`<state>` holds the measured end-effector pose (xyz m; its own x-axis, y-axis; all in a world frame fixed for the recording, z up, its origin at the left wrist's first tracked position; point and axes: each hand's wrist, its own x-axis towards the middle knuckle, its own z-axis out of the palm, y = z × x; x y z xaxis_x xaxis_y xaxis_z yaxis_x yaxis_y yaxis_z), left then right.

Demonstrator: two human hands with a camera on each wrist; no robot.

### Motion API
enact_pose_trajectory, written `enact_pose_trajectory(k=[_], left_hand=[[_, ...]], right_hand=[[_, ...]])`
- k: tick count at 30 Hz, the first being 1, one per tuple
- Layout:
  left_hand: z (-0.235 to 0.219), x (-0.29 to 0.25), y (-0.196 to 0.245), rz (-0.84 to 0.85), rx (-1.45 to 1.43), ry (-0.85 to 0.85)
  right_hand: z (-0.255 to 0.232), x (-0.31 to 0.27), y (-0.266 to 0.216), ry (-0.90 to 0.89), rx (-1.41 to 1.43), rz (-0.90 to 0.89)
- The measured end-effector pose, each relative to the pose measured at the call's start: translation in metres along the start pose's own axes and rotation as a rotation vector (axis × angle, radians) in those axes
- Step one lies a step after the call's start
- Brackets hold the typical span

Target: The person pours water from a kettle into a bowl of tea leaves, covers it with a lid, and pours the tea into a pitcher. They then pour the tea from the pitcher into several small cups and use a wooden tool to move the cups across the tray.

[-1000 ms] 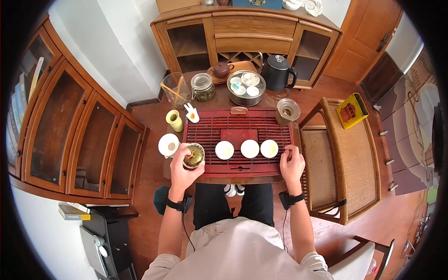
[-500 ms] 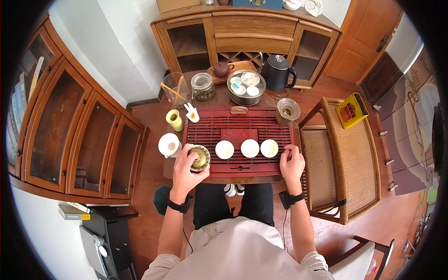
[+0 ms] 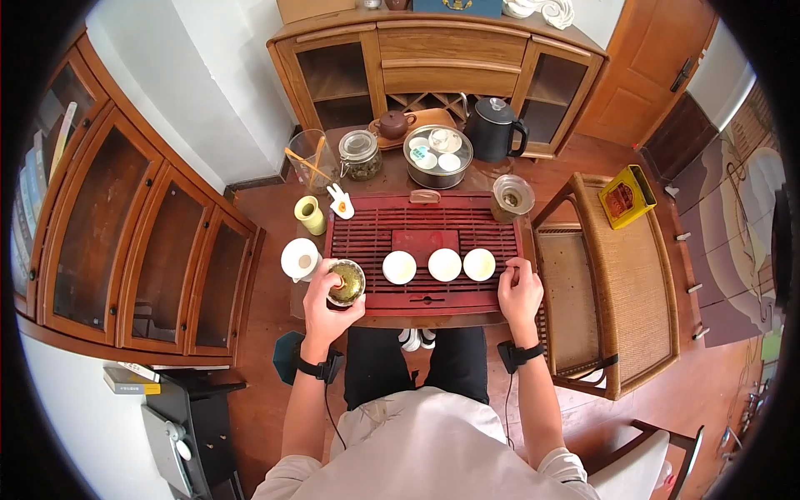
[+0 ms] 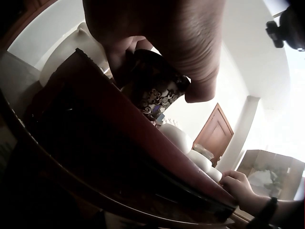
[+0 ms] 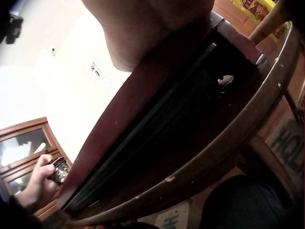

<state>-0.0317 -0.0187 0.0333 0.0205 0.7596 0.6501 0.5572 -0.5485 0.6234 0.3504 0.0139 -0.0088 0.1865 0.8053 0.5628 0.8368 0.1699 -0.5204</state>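
at tray's left corner, patterned cup w/ left-hand fingers curled round it

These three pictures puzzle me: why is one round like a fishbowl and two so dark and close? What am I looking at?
No machine here: a person wears three cameras. The round picture comes from the head, looking down. The dark ones come from each wrist, so the hand fills the frame. On the table lies a red slatted tea tray with three white cups in a row. The left hand curls its fingers round a patterned cup with tea leaves in it, at the tray's left end. The right hand rests on the tray's right corner, holding nothing. Behind stand a black kettle, a glass jar and a metal bowl.
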Motion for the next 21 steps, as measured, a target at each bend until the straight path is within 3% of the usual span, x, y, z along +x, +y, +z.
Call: enact_pose_trajectory(k=[12,21], left_hand=[[0.002,0.008,0.000,-0.053,0.012,-0.084],[0.007,0.014,0.005,-0.031,0.053,-0.041]], right_hand=[[-0.002,0.001,-0.002,-0.008,0.010,0.001],[-0.003,0.002,-0.002,-0.022,0.017,0.000]])
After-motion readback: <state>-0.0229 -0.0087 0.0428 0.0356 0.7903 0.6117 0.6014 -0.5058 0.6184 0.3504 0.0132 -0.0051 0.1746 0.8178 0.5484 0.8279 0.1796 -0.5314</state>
